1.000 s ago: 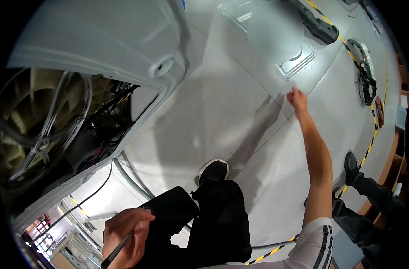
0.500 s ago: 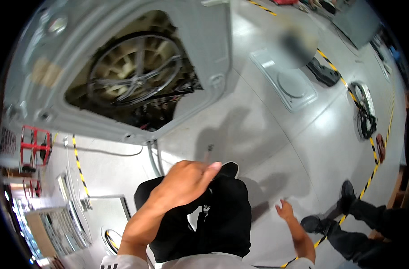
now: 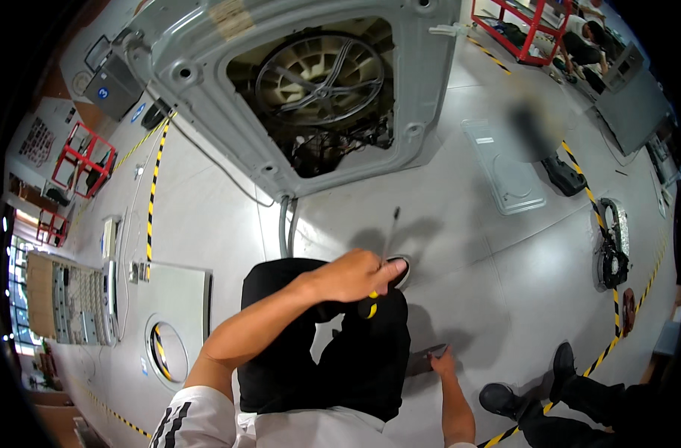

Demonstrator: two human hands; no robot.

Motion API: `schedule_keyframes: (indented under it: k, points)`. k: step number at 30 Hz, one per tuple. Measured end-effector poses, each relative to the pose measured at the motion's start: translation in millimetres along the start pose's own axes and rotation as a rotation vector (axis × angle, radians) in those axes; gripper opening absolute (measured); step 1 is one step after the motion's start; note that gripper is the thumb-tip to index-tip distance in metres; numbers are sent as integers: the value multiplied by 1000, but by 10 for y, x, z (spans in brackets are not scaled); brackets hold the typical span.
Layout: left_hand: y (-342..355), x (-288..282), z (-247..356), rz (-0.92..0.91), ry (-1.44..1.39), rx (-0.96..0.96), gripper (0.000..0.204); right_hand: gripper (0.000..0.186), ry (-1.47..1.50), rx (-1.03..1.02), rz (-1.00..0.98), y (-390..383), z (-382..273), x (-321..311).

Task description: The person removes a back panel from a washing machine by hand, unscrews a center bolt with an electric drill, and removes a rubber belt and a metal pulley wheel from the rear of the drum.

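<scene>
My left hand [image 3: 351,275] is closed on a screwdriver [image 3: 372,305] with a black-and-yellow handle, its thin shaft angled up over my shoe. My right hand [image 3: 443,362] is low on the right near the floor, fingers at a thin grey item [image 3: 431,352] that I cannot make out. Ahead, a grey washing machine body [image 3: 426,112] lies tipped over, showing its open underside with a spoked pulley wheel [image 3: 322,93], wiring and a grey hose [image 3: 283,228].
Grey panels [image 3: 508,175] [image 3: 191,299], dark parts [image 3: 568,175] [image 3: 611,254] and hazard tape [image 3: 153,209] lie on the floor. A co-worker's shoes and legs [image 3: 505,399] are at lower right. Red carts [image 3: 523,45] [image 3: 82,153] and other people [image 3: 583,37] are in the background.
My view has swung, bringing more of the machine and background into sight. My left hand has moved right and forward with the screwdriver. My right hand has dropped from mid-air toward the floor.
</scene>
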State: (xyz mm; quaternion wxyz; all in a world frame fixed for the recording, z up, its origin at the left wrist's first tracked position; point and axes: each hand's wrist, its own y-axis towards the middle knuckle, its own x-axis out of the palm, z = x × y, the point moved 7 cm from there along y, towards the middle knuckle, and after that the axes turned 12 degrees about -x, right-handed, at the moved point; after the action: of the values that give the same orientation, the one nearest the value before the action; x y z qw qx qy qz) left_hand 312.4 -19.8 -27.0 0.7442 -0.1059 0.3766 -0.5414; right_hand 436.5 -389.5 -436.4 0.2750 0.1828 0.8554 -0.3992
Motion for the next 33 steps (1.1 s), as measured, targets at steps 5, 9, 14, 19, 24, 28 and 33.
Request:
schedule_keyframes:
  k: [5,9,14,19,24,28,33]
  points:
    - [-334,-180,-288,17,-287,-103,60,111,-151,115,-105,-4,-79,-4]
    - [-689,-316,-458,51,-479,-162,61,108,-99,143,-130,-18,-126,-29]
    - [-986,-339,-608,57,-612,-161,60,106,33,21,-79,1,9,-112]
    - [-1007,-322,-567,18,-618,-157,61,93,-55,-107,34,-83,113,-182]
    - [-658,-12,-435,-167,-494,-75,63,80,378,-138,134,-582,-817,-377]
    - [-370,374,-191,-280,-329,6,66,65,832,-361,243,-1013,-1796,-789]
    - [-238,506,-198,-348,-339,-15,61,49,1162,-817,64,-1452,-3393,-1057]
